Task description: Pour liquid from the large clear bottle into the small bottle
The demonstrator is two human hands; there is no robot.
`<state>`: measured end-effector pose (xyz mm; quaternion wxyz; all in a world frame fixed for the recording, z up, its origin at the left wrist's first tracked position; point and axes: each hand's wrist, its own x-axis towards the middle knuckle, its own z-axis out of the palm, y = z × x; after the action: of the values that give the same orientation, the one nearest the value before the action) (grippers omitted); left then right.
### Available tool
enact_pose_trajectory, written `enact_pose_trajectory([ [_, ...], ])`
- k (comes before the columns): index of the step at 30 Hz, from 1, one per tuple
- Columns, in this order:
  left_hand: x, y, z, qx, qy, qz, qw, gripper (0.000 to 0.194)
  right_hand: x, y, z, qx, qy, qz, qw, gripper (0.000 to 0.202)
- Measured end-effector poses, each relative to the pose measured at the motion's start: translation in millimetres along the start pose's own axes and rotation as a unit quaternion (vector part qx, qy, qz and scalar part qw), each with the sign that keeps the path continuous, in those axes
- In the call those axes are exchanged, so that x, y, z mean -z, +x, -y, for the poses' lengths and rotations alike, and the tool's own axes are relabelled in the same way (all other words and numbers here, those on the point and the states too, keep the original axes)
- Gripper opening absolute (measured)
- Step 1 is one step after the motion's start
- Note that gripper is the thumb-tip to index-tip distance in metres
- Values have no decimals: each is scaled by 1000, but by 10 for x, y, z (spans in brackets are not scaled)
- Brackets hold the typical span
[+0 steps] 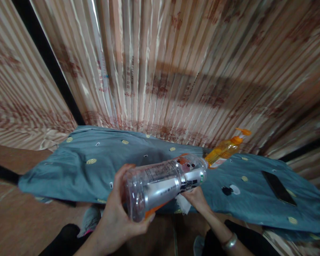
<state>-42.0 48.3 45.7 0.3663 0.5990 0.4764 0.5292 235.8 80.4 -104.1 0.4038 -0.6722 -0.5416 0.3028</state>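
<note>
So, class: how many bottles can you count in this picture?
2. A clear plastic bottle lies sideways in the left hand; an orange pump bottle lies on the blue cloth behind it. Others may be hidden.

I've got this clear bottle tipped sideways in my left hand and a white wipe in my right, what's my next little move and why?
Probably bring the white wipe in the right hand up onto the clear bottle: the left hand grips its base, and the wipe sits just below it.

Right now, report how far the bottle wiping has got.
In hand: the left hand grips the base of the clear plastic bottle, held on its side, while the right hand presses a white tissue under its neck end. Done: cannot tell; the bottle looks empty. Left: the orange pump bottle lies untouched on the blue cloth.
</note>
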Motion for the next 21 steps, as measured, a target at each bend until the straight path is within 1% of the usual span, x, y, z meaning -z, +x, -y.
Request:
enact_pose_trajectory([
  [4,7,4,1,-7,9,1,1000,77,3,-5,8,-10,-2,2,1000,28],
  [10,6,9,-13,-14,10,5,1000,76,6,-18,18,-2,5,10,1000,28],
  [17,-4,3,-27,-10,14,-1,1000,76,10,-22,25,1,1,4,1000,30],
  [21,-1,7,-13,-9,9,4,1000,76,7,-21,44,2,1,-2,1000,28],
])
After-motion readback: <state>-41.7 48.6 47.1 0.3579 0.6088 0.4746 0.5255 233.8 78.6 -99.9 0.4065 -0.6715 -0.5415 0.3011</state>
